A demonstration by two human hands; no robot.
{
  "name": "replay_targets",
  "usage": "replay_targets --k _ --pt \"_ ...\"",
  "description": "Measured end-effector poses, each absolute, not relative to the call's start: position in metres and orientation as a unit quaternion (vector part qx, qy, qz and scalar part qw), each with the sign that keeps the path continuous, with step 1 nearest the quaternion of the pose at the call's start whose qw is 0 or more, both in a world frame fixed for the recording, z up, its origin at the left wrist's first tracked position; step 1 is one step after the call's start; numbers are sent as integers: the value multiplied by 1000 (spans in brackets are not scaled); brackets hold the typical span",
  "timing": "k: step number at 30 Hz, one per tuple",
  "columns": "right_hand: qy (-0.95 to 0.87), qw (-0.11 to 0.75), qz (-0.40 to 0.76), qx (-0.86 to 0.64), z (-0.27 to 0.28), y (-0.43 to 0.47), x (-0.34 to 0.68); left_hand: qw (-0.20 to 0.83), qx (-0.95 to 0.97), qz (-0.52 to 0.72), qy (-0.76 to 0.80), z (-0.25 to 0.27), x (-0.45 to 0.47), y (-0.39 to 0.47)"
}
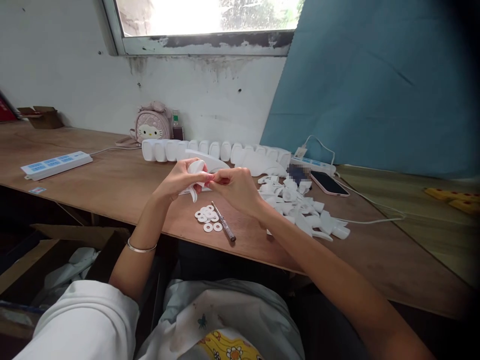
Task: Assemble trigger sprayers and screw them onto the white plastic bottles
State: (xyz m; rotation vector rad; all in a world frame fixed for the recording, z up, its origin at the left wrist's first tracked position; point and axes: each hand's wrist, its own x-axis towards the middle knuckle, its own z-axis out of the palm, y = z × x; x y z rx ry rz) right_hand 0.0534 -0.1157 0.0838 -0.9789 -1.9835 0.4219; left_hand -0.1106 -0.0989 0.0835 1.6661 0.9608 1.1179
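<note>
My left hand (183, 179) is closed around a white curved plastic part (197, 168), held above the table. The fingertips of my right hand (234, 186) are pinched together against that part, meeting my left thumb; whatever lies between them is hidden. Just below my hands, several white ring washers (208, 227) lie in a small pile. Beside them rests a screwdriver (224, 222) with a clear handle. To the right spreads a heap of small white plastic pieces (300, 205).
A row of white plastic housings (172, 150) stands along the back. Behind it are a pink bag (153, 122) and a bottle (177, 127). A power strip (58, 165) lies left, a phone (329, 183) right. An open carton (108, 255) with white parts stands below the table edge.
</note>
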Motion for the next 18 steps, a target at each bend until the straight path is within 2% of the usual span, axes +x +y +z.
replay_targets --k 12,15,18 --pt "-740 423 416 -318 75 -101 60 489 643 425 409 79 -109 -91" --pt "-689 433 505 -286 77 -101 63 522 588 466 406 74 -118 -80" --pt "-672 407 561 -262 82 -102 67 533 496 550 410 73 -140 -70"
